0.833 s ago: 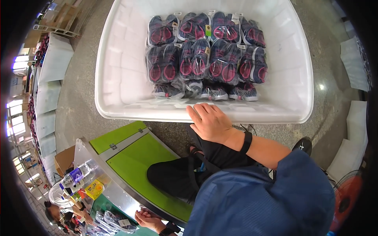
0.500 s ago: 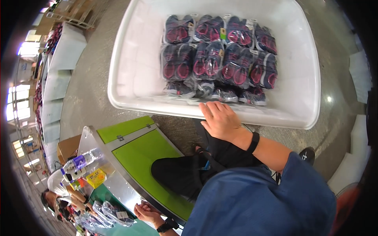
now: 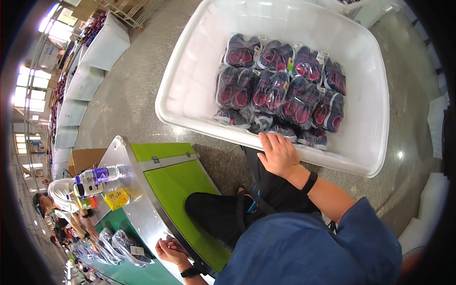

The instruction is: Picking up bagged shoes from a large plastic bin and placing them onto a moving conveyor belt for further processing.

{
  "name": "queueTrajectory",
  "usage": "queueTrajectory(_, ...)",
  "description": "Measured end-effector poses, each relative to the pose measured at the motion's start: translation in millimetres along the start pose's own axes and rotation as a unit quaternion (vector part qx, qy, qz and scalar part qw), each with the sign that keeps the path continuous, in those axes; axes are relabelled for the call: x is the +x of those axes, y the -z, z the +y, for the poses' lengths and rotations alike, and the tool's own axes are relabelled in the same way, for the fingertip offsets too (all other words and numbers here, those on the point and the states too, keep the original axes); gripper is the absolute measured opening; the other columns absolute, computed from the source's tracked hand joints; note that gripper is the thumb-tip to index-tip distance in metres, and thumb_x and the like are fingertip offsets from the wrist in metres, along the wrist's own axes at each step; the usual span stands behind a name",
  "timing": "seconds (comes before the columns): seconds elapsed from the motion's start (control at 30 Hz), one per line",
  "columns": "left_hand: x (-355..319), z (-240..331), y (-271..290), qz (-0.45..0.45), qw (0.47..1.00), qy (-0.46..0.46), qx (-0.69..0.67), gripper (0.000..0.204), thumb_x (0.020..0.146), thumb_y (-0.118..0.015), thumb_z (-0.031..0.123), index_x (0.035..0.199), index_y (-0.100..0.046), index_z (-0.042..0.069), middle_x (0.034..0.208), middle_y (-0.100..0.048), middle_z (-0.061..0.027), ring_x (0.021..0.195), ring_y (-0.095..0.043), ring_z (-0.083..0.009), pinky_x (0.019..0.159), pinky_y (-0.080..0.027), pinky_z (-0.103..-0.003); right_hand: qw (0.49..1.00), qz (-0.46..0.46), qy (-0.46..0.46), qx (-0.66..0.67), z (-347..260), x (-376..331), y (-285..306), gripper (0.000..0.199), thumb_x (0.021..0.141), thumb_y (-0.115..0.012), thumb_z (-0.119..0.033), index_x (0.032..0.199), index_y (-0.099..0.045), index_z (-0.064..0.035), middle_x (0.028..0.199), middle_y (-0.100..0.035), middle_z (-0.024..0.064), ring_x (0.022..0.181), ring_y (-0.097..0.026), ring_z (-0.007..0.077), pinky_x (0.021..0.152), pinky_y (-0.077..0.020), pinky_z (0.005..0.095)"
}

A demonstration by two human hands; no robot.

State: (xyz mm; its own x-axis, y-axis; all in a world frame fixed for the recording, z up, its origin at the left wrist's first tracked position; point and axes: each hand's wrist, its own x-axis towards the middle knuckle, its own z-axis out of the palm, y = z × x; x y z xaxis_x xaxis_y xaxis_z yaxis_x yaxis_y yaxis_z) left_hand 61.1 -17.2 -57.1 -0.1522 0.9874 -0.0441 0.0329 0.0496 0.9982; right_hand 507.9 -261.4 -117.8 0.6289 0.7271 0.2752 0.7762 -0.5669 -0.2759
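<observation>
My right hand (image 3: 281, 156) rests on the near rim of a large white plastic bin (image 3: 209, 127), its fingers hooked over the edge and thumb out to the left. Inside the bin lie rows of dark navy sneakers with pink linings (image 3: 268, 90), in clear plastic bags. At the lower left, my left hand (image 3: 172, 252) is at the edge of a metal-topped workbench (image 3: 142, 209). Its fingers are loosely bent and apart, and nothing shows in them. Bagged shoes (image 3: 128, 247) lie on the green belt beyond that hand.
A water bottle (image 3: 102, 175) and a yellow box (image 3: 117, 198) are on the bench, above its green cabinet doors (image 3: 180, 190). Behind it stands a cardboard box (image 3: 85, 160). A co-worker (image 3: 64, 194) leans over the belt. White bins (image 3: 71, 102) line the far left.
The bin appears further right and turned clockwise in view, while the bench also appears shifted and tilted, so my view has turned. My right hand has stayed on the rim.
</observation>
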Motion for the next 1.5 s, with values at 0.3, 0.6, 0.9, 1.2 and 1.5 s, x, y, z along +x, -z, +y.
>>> queueTrajectory(0.3,10.6,-21.5,36.8,-0.063,0.989,0.067,-0.115,0.01,0.109,-0.058,0.011,0.103,-0.053,0.005,0.076,-0.057,-0.0004,0.058,-0.048,-0.0049,0.047,-0.04,-0.019,0.996,-0.041,-0.028,0.071,-25.1,2.5,-1.0,0.063,0.082,-0.084,-0.028,0.136,-0.058,-0.0058,0.126,-0.065,0.0162,0.117,-0.062,0.0391,0.098,-0.0512,0.0513)
queueTrajectory(0.6,32.0,22.9,101.5,0.029,0.998,0.023,-0.059,0.05,0.101,-0.069,0.011,0.146,-0.05,0.005,0.106,-0.065,-0.0075,0.083,-0.066,-0.0135,0.067,-0.059,-0.027,0.997,-0.079,0.013,0.009,0.9,-9.8,-10.5,0.07,0.089,-0.077,-0.025,0.149,-0.048,-0.0032,0.134,-0.059,0.0218,0.126,-0.058,0.0451,0.102,-0.0507,0.0534)
queueTrajectory(0.9,161.7,25.6,234.4,0.265,0.883,-0.177,0.344,0.055,0.088,-0.079,0.028,0.135,-0.065,0.003,0.13,-0.067,-0.0187,0.128,-0.06,-0.035,0.11,-0.046,-0.046,0.995,-0.094,0.018,0.033,8.4,-9.2,-21.2,0.075,0.087,-0.077,-0.022,0.153,-0.045,-0.0045,0.134,-0.056,0.023,0.127,-0.057,0.0461,0.102,-0.0505,0.0535)
queueTrajectory(1.2,234.5,57.0,250.1,0.14,0.855,0.089,0.491,0.096,0.083,-0.073,0.068,0.154,-0.055,0.006,0.15,-0.061,-0.0217,0.141,-0.057,-0.0389,0.116,-0.046,-0.044,0.996,-0.08,-0.021,-0.017,13.1,-23.4,-19.8,0.076,0.085,-0.076,-0.019,0.153,-0.045,-0.0036,0.137,-0.057,0.0226,0.128,-0.056,0.0459,0.105,-0.0483,0.0527)
queueTrajectory(1.5,219.1,-13.9,281.8,0.12,0.971,0.085,0.19,0.086,0.084,-0.081,0.055,0.135,-0.063,-0.012,0.117,-0.074,-0.0216,0.102,-0.072,-0.0277,0.09,-0.056,-0.036,0.987,-0.151,-0.018,-0.057,-19.0,-11.8,4.6,0.079,0.091,-0.075,-0.047,0.151,-0.05,-0.0028,0.145,-0.056,0.0298,0.136,-0.052,0.0486,0.114,-0.0421,0.0559)
